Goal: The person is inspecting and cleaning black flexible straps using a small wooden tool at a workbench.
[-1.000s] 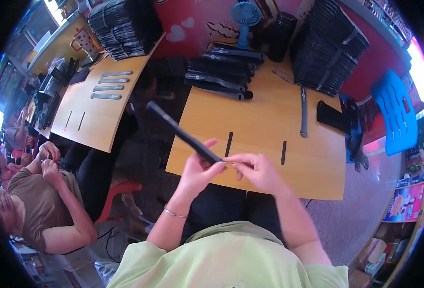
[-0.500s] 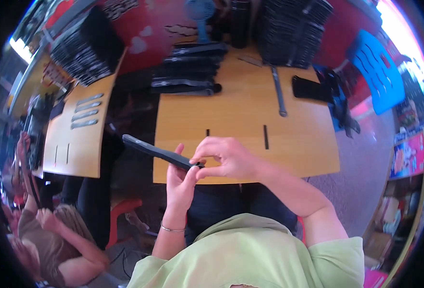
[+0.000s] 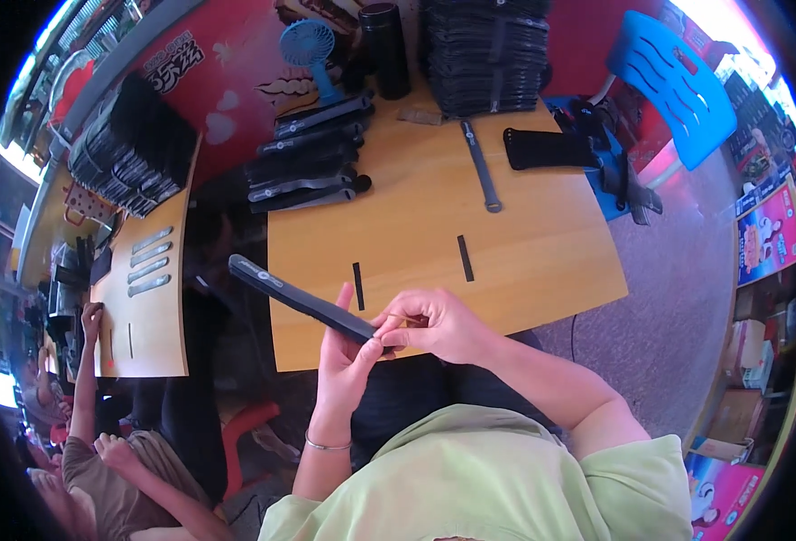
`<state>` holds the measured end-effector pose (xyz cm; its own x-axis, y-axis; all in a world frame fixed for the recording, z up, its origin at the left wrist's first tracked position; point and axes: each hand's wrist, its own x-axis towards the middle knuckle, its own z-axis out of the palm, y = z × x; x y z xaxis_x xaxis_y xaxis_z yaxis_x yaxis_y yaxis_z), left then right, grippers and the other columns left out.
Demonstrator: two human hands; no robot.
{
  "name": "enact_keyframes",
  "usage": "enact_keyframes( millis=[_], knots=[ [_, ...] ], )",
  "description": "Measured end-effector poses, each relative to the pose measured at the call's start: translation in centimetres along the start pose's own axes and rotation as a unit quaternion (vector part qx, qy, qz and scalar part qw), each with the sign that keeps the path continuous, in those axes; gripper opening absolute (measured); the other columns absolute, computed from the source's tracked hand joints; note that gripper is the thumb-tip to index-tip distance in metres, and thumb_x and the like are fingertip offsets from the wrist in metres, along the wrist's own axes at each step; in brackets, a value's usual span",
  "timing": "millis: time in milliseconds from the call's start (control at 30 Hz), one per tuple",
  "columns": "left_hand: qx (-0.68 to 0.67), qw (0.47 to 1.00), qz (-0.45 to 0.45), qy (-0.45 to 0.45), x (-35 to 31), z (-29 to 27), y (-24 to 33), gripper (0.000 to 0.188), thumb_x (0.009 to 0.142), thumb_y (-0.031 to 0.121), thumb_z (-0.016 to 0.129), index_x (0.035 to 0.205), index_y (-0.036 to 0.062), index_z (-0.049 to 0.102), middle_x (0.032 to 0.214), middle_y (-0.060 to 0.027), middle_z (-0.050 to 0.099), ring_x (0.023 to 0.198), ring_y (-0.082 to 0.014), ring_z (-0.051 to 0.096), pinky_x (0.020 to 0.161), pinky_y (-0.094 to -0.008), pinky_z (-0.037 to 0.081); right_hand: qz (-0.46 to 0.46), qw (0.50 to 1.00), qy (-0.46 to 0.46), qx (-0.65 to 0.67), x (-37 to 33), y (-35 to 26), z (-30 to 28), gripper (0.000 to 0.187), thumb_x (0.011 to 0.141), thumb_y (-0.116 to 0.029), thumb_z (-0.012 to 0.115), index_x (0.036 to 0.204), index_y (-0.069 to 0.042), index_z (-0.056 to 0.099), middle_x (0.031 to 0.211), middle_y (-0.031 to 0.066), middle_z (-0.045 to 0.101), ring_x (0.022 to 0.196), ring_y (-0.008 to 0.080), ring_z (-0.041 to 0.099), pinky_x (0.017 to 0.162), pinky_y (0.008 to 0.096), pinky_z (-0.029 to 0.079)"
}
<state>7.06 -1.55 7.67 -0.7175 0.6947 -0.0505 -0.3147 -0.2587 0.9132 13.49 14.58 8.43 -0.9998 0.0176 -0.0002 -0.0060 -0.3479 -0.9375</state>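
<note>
A long, narrow black strap (image 3: 294,296) with a pale printed mark slants up and left over the table's front edge. My left hand (image 3: 342,365) is closed around its lower right end, the thumb on the near side. Against that same end, my right hand (image 3: 448,332) pinches with thumb and fingers. A thin brownish strand, perhaps a rubber band, shows between the right fingers; its rest is hidden. On the wooden table (image 3: 542,270) beyond my hands are two short black strips (image 3: 466,259). Farther back lies a single grey-black strap (image 3: 482,167).
Bundled black straps (image 3: 303,158) lie at the table's back left. Behind them stand a blue fan (image 3: 308,45), a black bottle (image 3: 384,50) and a tall dark stack (image 3: 485,59). A black pouch (image 3: 547,149) is right. A co-worker (image 3: 132,469) sits left at another table (image 3: 159,334).
My view has shifted, so the table sits lower and turned. Both hands stay at the strap's lower end; the right fingers have moved and a thin brownish strand now shows between them.
</note>
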Motion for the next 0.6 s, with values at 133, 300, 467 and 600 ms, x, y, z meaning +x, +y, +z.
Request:
enact_keyframes(
  millis=[133, 300, 467, 600],
  knots=[
    [0.004, 1.000, -0.001, -0.015, 0.3, 0.4, 0.0, 0.076, 0.087, 0.004, 0.060, 0.146, 0.0029, 0.012, 0.106, -0.0134, 0.060, 0.092, -0.0181, 0.063, 0.075, -0.0275, 0.053, 0.017, 0.998, 0.053, -0.037, -0.1, 0.4, -0.1, 0.004, 0.086, 0.000, 0.062, 0.087, 0.003, 0.063, 0.093, 0.0101, 0.064, 0.084, 0.0141, 0.063, 0.074, 0.0261, 0.053],
    [-0.052, 0.997, -0.058, 0.009, 0.1, 0.5, -0.3, 0.077, 0.086, -0.004, 0.058, 0.146, 0.0056, 0.011, 0.109, -0.0173, 0.060, 0.091, -0.0218, 0.064, 0.081, -0.0319, 0.053, -0.080, 0.975, 0.101, -0.180, 0.2, -0.6, -0.3, 0.006, 0.083, -0.004, 0.065, 0.083, 0.002, 0.065, 0.081, 0.0082, 0.065, 0.071, 0.0138, 0.064, 0.062, 0.0260, 0.049],
    [0.037, 0.979, -0.164, -0.111, -1.5, -0.2, 0.8, 0.070, 0.086, -0.004, 0.058, 0.144, 0.0030, 0.018, 0.103, -0.0141, 0.062, 0.091, -0.0174, 0.063, 0.079, -0.0287, 0.053, -0.180, 0.933, 0.133, -0.283, 1.7, -3.1, -1.5, 0.003, 0.081, -0.001, 0.066, 0.080, 0.000, 0.064, 0.084, 0.0075, 0.066, 0.073, 0.0134, 0.063, 0.064, 0.0249, 0.050],
    [0.047, 0.952, -0.211, -0.216, -2.5, -0.1, 0.2, 0.055, 0.085, -0.003, 0.057, 0.135, -0.0013, 0.034, 0.105, -0.0143, 0.061, 0.094, -0.0158, 0.060, 0.085, -0.0286, 0.048, -0.218, 0.901, -0.007, -0.376, 1.9, -5.4, -2.1, 0.004, 0.083, -0.005, 0.066, 0.085, -0.004, 0.063, 0.081, 0.0083, 0.066, 0.069, 0.0185, 0.064, 0.060, 0.0279, 0.049]
  ],
)
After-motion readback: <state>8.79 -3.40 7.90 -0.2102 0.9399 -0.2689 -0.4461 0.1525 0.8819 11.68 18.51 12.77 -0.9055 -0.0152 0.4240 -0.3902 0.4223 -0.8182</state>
